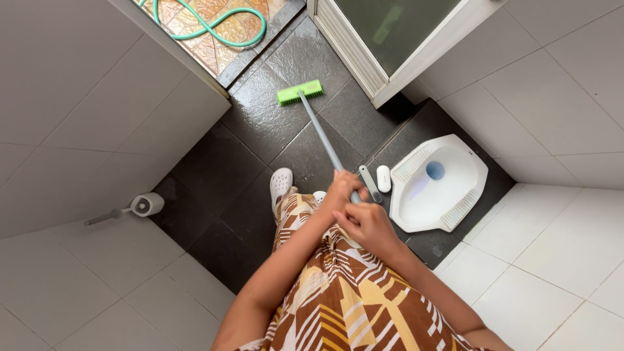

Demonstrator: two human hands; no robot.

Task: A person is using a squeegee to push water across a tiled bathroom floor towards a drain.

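Both my hands grip the grey handle (322, 138) of a long floor brush. My left hand (340, 190) is wrapped around the handle a little higher toward the head, and my right hand (368, 224) closes around its near end. The brush's green head (299, 92) rests on the wet dark floor tiles (260, 123) near the doorway. I wear a brown, yellow and white patterned dress (338, 292) and white clogs (281, 182).
A white squat toilet (442, 184) sits in a raised dark step at the right, with a small white object (383, 178) and a grey handle (370, 184) beside it. A toilet roll (148, 204) hangs on the left wall. A white door (383, 45) stands open; a green hose (214, 26) lies outside.
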